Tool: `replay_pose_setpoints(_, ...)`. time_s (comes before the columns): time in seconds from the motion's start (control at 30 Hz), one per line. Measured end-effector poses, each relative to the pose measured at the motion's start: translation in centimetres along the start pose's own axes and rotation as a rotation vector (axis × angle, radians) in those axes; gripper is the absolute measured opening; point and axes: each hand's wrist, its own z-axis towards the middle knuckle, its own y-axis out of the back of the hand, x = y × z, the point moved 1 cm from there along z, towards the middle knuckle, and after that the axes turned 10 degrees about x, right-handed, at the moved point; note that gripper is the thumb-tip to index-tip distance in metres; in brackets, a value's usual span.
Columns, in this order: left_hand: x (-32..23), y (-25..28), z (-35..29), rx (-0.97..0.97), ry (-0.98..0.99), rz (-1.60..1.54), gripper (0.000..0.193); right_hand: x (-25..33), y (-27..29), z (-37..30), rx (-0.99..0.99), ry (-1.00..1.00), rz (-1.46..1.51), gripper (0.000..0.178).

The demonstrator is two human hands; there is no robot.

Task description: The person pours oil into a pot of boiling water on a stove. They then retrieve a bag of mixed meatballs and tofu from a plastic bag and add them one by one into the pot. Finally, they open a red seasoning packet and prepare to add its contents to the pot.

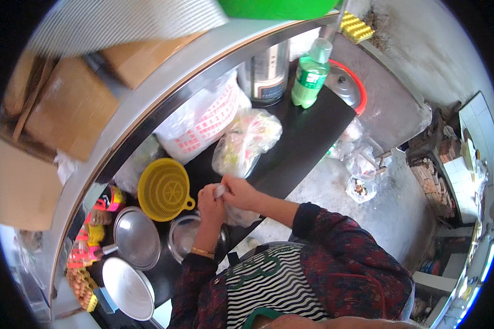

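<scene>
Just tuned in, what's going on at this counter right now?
A person stands at a black counter. Both hands, the left hand and the right hand, grip the top of a small clear plastic bag, held above a metal bowl. A yellow strainer, two metal pan lids, filled plastic bags and a green bottle sit around them.
</scene>
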Motion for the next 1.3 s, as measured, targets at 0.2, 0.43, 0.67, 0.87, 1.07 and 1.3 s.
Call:
replay_pose_setpoints(0.2,-0.4,-1.5,2.3,-0.201,-0.106,0.298,0.014,-2.5,0.9,0.8,0.126,-0.064,0.199,0.022)
replay_pose_setpoints(0.43,-1.0,-1.4,4.4,-0.141,0.090,0.429,0.012,-5.0,16.0,-0.5,0.433,0.158,0.510,0.037)
replay_pose_setpoints(0.67,-0.2,-4.3,5.4,-0.275,0.595,0.625,0.020,-20.4,48.1,-2.7,-0.073,-0.058,0.371,0.020)
replay_pose_setpoints(0.87,-2.0,-8.1,5.9,-0.048,0.719,0.553,0.047,-37.8,62.0,1.3,-0.410,-0.608,-0.502,0.048)
replay_pose_setpoints(1.07,-7.2,-8.0,3.4,-0.128,0.788,0.467,0.076,-42.7,64.9,5.4,-0.250,-0.805,-0.564,0.059)
replay_pose_setpoints(1.3,-11.9,-9.3,-2.3,-0.066,0.864,0.355,0.059,-43.9,65.6,7.5,-0.349,-0.863,-0.566,0.039)
